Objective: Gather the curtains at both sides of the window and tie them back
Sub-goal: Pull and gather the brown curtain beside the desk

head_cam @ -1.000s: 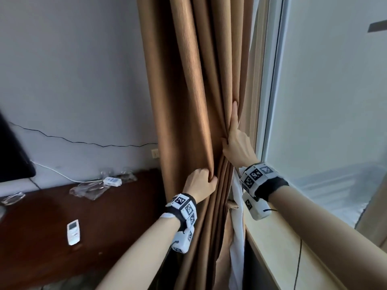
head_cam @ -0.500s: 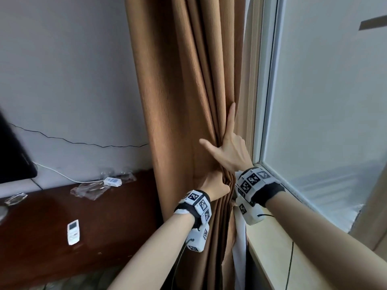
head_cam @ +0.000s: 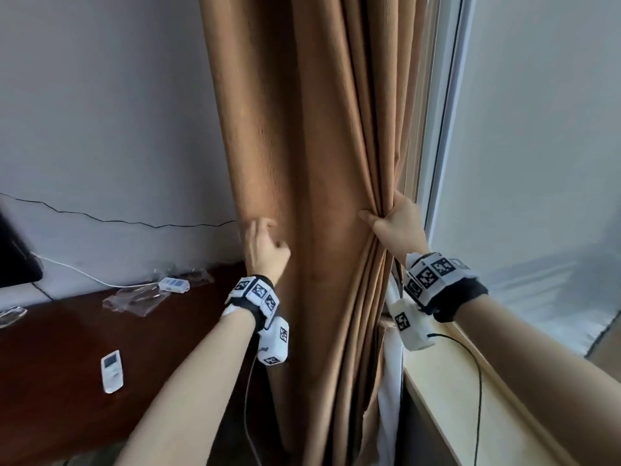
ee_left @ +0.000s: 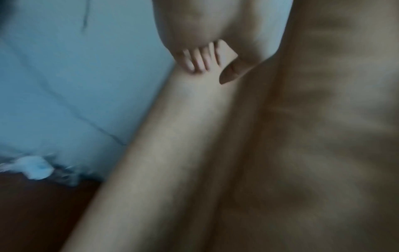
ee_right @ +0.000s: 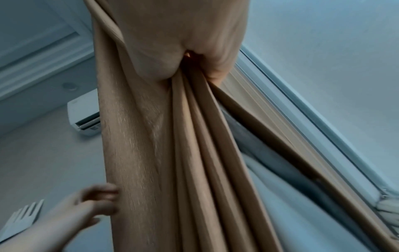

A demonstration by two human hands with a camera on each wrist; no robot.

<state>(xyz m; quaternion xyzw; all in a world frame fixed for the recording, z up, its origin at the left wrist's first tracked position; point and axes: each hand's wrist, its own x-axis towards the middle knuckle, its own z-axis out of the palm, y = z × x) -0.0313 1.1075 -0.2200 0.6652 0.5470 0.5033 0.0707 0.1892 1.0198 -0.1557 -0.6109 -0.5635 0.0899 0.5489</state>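
We wear black wristbands (head_cam: 460, 299) carrying white blocks printed with black square markers (head_cam: 258, 292); a white camera box (head_cam: 274, 341) hangs under each bare forearm, trailing thin cables (head_cam: 479, 391).

A dark wooden desk (head_cam: 60, 381) stood against the grey wall (head_cam: 100, 112). On it lay a white remote (head_cam: 112, 371), crumpled clear plastic (head_cam: 134, 299) and a small white box (head_cam: 174, 284) on a white cable (head_cam: 94, 279). A thin black wire (head_cam: 117, 220) ran along the wall. High up hung an air conditioner (ee_right: 84, 113)
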